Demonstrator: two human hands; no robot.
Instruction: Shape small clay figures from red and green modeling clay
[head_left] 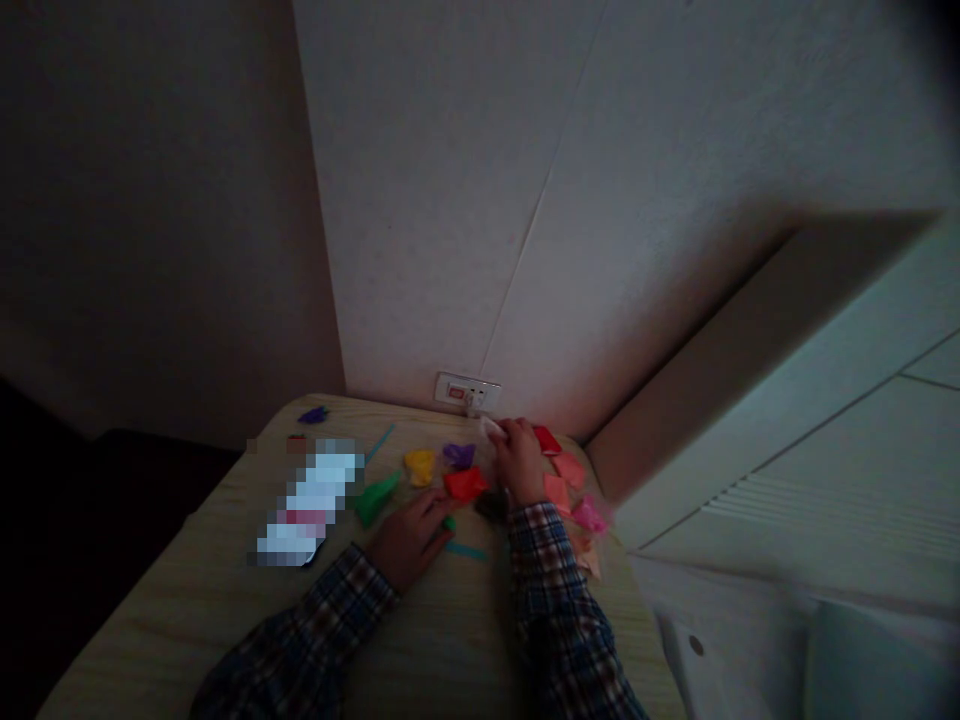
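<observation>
My left hand (411, 537) rests low over the table, its thumb and fingers curled around a small green lump (448, 523). Just past its fingertips is a red wrapped packet (466, 485). My right hand (519, 462) reaches further back, with its fingers closed on a whitish, see-through packet (491, 428) near the wall. Under the right wrist lies a dark packet (491, 506), partly hidden. A green packet (377, 498), a yellow packet (420, 466) and a purple packet (459, 455) lie around the left hand. The picture is dim and somewhat blurred.
Right of my right hand lie several red, salmon and pink packets (589, 514). Blue strips (466, 550) are on the wooden table (165, 600). A pixelated phone (311, 505) lies left, with a dark blue piece (313, 414) behind. A wall socket (466, 391) sits at the back.
</observation>
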